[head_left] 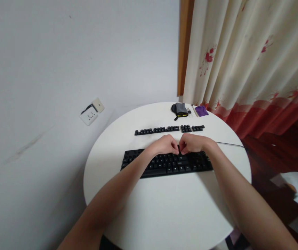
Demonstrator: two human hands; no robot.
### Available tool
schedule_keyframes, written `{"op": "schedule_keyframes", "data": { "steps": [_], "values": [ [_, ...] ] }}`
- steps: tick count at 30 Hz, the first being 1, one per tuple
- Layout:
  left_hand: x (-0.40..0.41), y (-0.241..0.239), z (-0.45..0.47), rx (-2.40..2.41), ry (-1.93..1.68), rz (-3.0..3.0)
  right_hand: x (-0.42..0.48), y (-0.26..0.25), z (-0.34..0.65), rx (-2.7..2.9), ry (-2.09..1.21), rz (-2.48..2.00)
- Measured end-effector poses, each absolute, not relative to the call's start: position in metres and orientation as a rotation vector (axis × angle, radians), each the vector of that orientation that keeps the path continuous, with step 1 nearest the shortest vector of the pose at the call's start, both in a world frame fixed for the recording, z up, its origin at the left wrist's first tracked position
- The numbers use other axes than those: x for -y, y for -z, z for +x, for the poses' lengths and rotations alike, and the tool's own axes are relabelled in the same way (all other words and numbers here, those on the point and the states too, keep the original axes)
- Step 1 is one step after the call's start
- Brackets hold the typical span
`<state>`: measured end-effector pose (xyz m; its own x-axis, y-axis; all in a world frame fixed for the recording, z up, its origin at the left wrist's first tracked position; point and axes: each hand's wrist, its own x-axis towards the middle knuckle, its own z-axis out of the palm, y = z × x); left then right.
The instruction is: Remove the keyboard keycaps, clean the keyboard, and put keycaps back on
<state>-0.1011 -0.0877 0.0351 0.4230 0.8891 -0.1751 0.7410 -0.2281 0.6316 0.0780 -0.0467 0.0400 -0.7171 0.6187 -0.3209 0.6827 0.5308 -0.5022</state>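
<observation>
A black keyboard [164,165] lies across the middle of a round white table [164,208]. Both hands hover over its top rows, knuckles up, fingertips meeting. My left hand [163,145] and my right hand [192,143] are each curled into a pinch around a small dark object [178,149], possibly a keycap or a puller; I cannot make it out. Beyond the keyboard a row of loose black keycaps [169,130] is laid out in a line.
At the table's far edge sit a grey and black pouch [180,109], a small tool and a purple cloth [201,110]. The keyboard's cable [229,144] runs off to the right. A wall socket [91,113] is at left, a curtain [255,62] at right.
</observation>
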Motion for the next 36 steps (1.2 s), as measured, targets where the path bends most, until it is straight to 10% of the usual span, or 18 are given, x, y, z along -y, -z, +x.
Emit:
{"op": "schedule_keyframes", "data": {
  "steps": [23, 36],
  "values": [
    [0.083, -0.021, -0.1, -1.435, -0.295, 1.982, 0.033, -0.034, 0.088, -2.711, 0.957, 1.191],
    [0.071, 0.001, -0.089, -1.644, -0.516, 2.177, -0.006, -0.011, 0.115, -2.657, 0.862, 1.986]
  ]
}}
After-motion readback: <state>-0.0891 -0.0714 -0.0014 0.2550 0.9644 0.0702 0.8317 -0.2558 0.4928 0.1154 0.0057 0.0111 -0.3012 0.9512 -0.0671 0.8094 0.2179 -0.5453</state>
